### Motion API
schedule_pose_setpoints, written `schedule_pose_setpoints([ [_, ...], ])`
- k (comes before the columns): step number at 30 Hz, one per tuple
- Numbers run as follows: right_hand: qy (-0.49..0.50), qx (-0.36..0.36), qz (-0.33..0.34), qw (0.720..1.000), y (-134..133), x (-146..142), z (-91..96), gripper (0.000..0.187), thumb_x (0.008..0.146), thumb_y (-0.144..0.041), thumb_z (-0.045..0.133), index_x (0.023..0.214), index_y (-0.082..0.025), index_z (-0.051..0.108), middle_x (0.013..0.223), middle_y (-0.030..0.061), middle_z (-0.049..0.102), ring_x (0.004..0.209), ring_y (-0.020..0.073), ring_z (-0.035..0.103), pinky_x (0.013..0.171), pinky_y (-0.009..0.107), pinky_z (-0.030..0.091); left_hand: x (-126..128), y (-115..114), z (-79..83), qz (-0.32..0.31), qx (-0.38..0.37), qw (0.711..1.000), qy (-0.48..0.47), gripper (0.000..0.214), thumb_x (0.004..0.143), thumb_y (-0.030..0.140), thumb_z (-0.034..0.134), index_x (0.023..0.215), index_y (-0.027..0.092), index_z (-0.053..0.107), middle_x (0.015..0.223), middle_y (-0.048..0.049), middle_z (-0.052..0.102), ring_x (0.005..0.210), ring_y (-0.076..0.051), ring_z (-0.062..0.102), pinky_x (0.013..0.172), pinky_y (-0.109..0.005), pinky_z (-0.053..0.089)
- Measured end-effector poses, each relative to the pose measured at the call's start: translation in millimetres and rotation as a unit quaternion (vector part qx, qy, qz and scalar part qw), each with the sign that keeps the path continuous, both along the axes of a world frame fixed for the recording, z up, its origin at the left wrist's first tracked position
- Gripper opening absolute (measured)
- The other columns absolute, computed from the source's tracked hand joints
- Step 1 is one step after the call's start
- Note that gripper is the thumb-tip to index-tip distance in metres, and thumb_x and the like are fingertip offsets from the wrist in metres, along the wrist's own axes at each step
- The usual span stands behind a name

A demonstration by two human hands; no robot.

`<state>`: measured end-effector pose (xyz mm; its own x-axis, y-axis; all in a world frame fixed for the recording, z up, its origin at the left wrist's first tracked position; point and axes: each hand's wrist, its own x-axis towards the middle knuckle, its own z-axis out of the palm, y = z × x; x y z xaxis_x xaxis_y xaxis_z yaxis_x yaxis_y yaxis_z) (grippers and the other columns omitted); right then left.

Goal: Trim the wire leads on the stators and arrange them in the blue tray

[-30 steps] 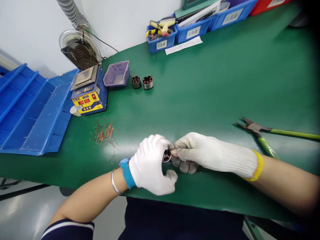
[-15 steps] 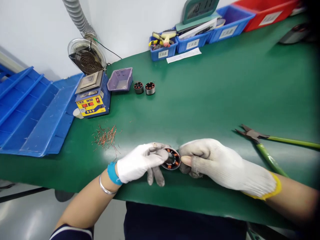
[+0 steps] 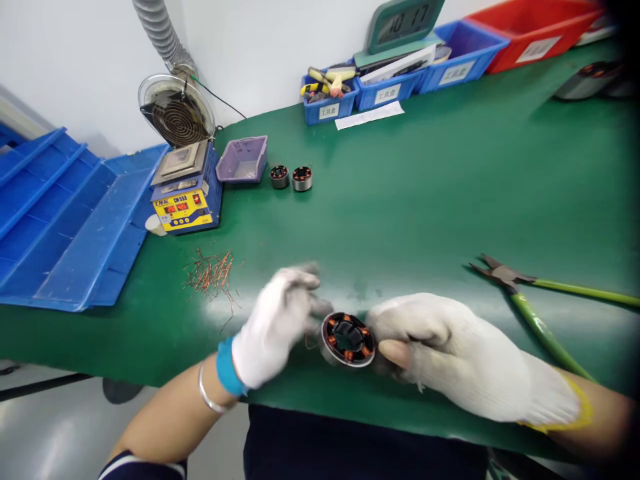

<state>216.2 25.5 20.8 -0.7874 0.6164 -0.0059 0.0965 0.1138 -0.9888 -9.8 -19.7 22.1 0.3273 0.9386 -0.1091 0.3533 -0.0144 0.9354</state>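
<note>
A round motor stator [image 3: 349,339] with a metal ring and copper windings is gripped at its right rim by my right hand [image 3: 425,350]. That hand wears a white knit glove with the thumb tip bare. Just left of the stator is my gloved left hand [image 3: 280,323], blurred by motion, so whether its fingers touch the ring or hold anything is unclear. A thin wire sticks out on the stator's left side. Green-handled cutting pliers [image 3: 507,277] lie with jaws apart to the right. Copper wire clippings [image 3: 213,273] are piled on the left.
Two more stators [image 3: 301,178] stand beside a purple tray [image 3: 243,160]. A blue-and-yellow heating unit [image 3: 186,200] sits near a round fan duct [image 3: 177,110]. Blue bins [image 3: 329,110], a red bin [image 3: 537,40] and a clock [image 3: 403,25] line the back. Large blue trays [image 3: 85,240] occupy the left side.
My left hand has come away leftward from the stator's face, its fingers lifting. My right hand has moved slightly right and nearer with the stator, which now shows more of its windings.
</note>
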Motion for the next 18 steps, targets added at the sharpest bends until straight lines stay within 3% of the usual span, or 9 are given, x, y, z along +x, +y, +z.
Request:
schedule_pose_setpoints([
  [2, -0.015, 0.082, -0.018, 0.996, 2, -1, 1.1, 0.056, 0.098, -0.053, 0.052, 0.054, -0.018, 0.052, 0.049, 0.0018, 0.052, 0.049, 0.0097, 0.045, 0.049, 0.024, 0.034, 3, 5, -3.5, -0.087, -0.164, 0.980, -0.070, 0.063, 0.098, 0.070, 0.028, 0.108, 0.016, 0.059, 0.083, -0.0113, 0.071, 0.064, -0.022, 0.073, 0.051, -0.030, 0.058],
  [4, -0.023, 0.032, -0.022, 0.999, 3, -2, -4.2, 0.054, 0.096, -0.056, 0.054, 0.058, -0.017, 0.056, 0.051, 0.0019, 0.054, 0.048, 0.0100, 0.047, 0.048, 0.023, 0.035, 5, 6, -3.5, -0.112, -0.284, 0.942, -0.139, 0.057, 0.094, 0.067, 0.048, 0.117, 0.015, 0.055, 0.078, -0.0078, 0.069, 0.056, -0.019, 0.070, 0.045, -0.025, 0.054],
  [5, -0.019, -0.033, -0.020, 0.999, 2, -2, -8.7, 0.054, 0.093, -0.060, 0.057, 0.061, -0.017, 0.059, 0.053, 0.0024, 0.055, 0.048, 0.0102, 0.048, 0.047, 0.023, 0.036, 6, 5, -2.2, -0.088, -0.279, 0.942, -0.164, 0.055, 0.091, 0.062, 0.059, 0.122, 0.017, 0.052, 0.084, -0.0078, 0.069, 0.059, -0.018, 0.071, 0.048, -0.025, 0.056],
  [8, 0.033, -0.254, -0.009, 0.967, -1, -3, -23.0, 0.057, 0.081, -0.070, 0.068, 0.068, -0.015, 0.062, 0.060, 0.0038, 0.060, 0.044, 0.0095, 0.049, 0.042, 0.022, 0.036, 6, -2, 3.4, -0.038, -0.019, 0.988, -0.149, 0.048, 0.081, 0.042, 0.077, 0.120, 0.024, 0.055, 0.105, -0.0087, 0.069, 0.079, -0.020, 0.074, 0.072, -0.037, 0.064],
  [10, 0.062, -0.331, -0.005, 0.941, -4, -3, -27.7, 0.059, 0.075, -0.072, 0.073, 0.067, -0.015, 0.060, 0.058, 0.0032, 0.060, 0.041, 0.0083, 0.047, 0.040, 0.021, 0.035, 4, -5, 5.3, -0.107, 0.193, 0.968, -0.118, 0.038, 0.075, 0.038, 0.082, 0.103, 0.026, 0.060, 0.108, -0.0073, 0.069, 0.090, -0.023, 0.074, 0.088, -0.043, 0.062],
  [12, 0.055, -0.337, 0.004, 0.940, -5, -3, -26.2, 0.061, 0.075, -0.074, 0.073, 0.067, -0.015, 0.061, 0.057, 0.0034, 0.060, 0.040, 0.0083, 0.047, 0.039, 0.020, 0.036, 2, -7, 4.2, -0.154, 0.317, 0.932, -0.086, 0.037, 0.068, 0.040, 0.085, 0.088, 0.026, 0.057, 0.103, -0.0061, 0.070, 0.094, -0.025, 0.072, 0.090, -0.042, 0.061],
  [14, 0.024, -0.280, 0.015, 0.960, -5, -2, -21.0, 0.060, 0.079, -0.072, 0.070, 0.066, -0.014, 0.062, 0.057, 0.0045, 0.060, 0.043, 0.0088, 0.049, 0.041, 0.020, 0.037, 2, -6, 0.9, -0.125, 0.319, 0.939, -0.023, 0.045, 0.065, 0.049, 0.086, 0.089, 0.026, 0.055, 0.103, -0.0078, 0.069, 0.099, -0.027, 0.071, 0.091, -0.043, 0.060],
  [16, 0.000, -0.196, 0.014, 0.980, -5, -3, -17.0, 0.056, 0.083, -0.066, 0.070, 0.062, -0.014, 0.060, 0.054, 0.0040, 0.057, 0.046, 0.0088, 0.049, 0.043, 0.019, 0.037, 2, -3, -2.6, -0.080, 0.246, 0.964, 0.067, 0.051, 0.070, 0.056, 0.080, 0.102, 0.023, 0.058, 0.108, -0.0103, 0.069, 0.106, -0.029, 0.068, 0.097, -0.047, 0.057],
  [18, 0.000, -0.180, -0.001, 0.984, -5, -6, -17.6, 0.056, 0.083, -0.064, 0.070, 0.059, -0.015, 0.058, 0.052, 0.0031, 0.055, 0.045, 0.0085, 0.047, 0.042, 0.019, 0.035, 4, 2, -4.8, -0.082, 0.202, 0.969, 0.118, 0.047, 0.077, 0.052, 0.074, 0.110, 0.021, 0.061, 0.109, -0.0102, 0.070, 0.105, -0.028, 0.068, 0.100, -0.049, 0.054],
])
